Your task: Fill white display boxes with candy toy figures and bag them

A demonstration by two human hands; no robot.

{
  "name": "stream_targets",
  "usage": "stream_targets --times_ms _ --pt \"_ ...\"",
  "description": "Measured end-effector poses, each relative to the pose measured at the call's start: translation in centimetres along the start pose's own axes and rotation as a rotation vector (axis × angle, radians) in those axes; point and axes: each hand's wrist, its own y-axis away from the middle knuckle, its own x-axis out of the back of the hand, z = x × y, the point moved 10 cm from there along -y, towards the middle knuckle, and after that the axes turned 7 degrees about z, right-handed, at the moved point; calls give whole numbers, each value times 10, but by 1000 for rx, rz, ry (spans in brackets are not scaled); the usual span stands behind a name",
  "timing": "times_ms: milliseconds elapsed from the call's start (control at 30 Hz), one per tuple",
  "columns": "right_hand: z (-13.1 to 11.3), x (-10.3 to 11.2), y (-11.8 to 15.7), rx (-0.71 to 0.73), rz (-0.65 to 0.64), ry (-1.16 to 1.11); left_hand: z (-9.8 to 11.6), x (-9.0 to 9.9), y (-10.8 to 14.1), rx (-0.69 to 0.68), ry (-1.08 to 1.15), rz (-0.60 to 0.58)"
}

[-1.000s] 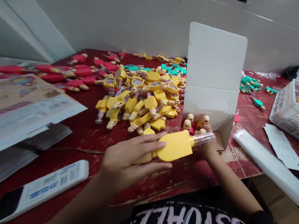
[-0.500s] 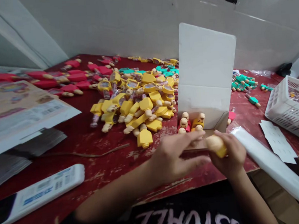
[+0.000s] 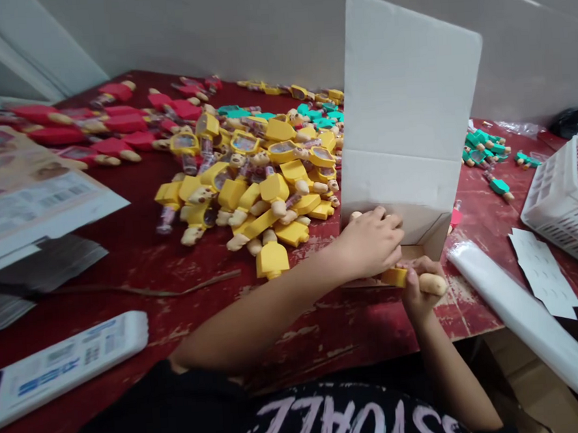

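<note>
My right hand point(image 3: 417, 286) grips a yellow toy point(image 3: 395, 276) at the front edge of an open white carton point(image 3: 417, 189). The toy's rounded beige end sticks out to the right of my fingers. Palm down, my left hand point(image 3: 371, 241) reaches into the carton with its fingers bent. Its fingertips are hidden, and what they hold does not show. Just behind the left hand peeks the beige top of one toy point(image 3: 356, 216); my hand covers whatever else lies there. The carton's tall lid stands upright at the back.
A heap of yellow toys point(image 3: 272, 188) lies left of the carton, with red toys point(image 3: 126, 123) and green toys point(image 3: 485, 146) farther off. To the right are a roll of clear plastic point(image 3: 520, 316), a white sheet point(image 3: 542, 273) and a white basket point(image 3: 562, 193). A white packet point(image 3: 77, 360) lies front left.
My left hand has moved forward into the carton, over the toys there. The right hand has turned the yellow toy so it lies sideways, its beige end now pointing right. The view has shifted slightly.
</note>
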Motion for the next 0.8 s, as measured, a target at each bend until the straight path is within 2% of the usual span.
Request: stream_targets --times_ms 100,267,333,367,400,467,500,533,567,600,633,733,800 --pt "-11 -16 0 85 -162 149 -3 -1 -4 20 -16 -4" --pt "-12 -44 -4 211 -186 393 -12 1 -11 68 21 27" --pt "-9 -54 1 287 -178 421 -15 6 -10 98 105 125" --pt "-7 -56 4 330 -168 433 -16 13 -8 110 186 236" --pt "-7 -57 6 366 -154 443 -21 23 -1 129 284 406" --pt "-2 -55 8 377 -161 463 -44 40 32 206 453 830" --pt "3 -53 8 346 -194 471 -63 40 55 294 488 1021" --pt "9 -50 7 295 -230 468 -83 33 78 406 470 1145" --pt "14 -43 6 237 -250 450 -105 21 98 547 416 1174" --pt "18 -33 5 184 -243 422 -132 5 119 741 356 1145" --pt "22 -19 2 143 -201 397 -156 -7 140 855 320 1131" --pt "37 37 -11 61 54 476 -217 -34 204 1104 239 1079" --pt "57 65 -20 -11 142 614 -240 -51 234 1210 220 974"
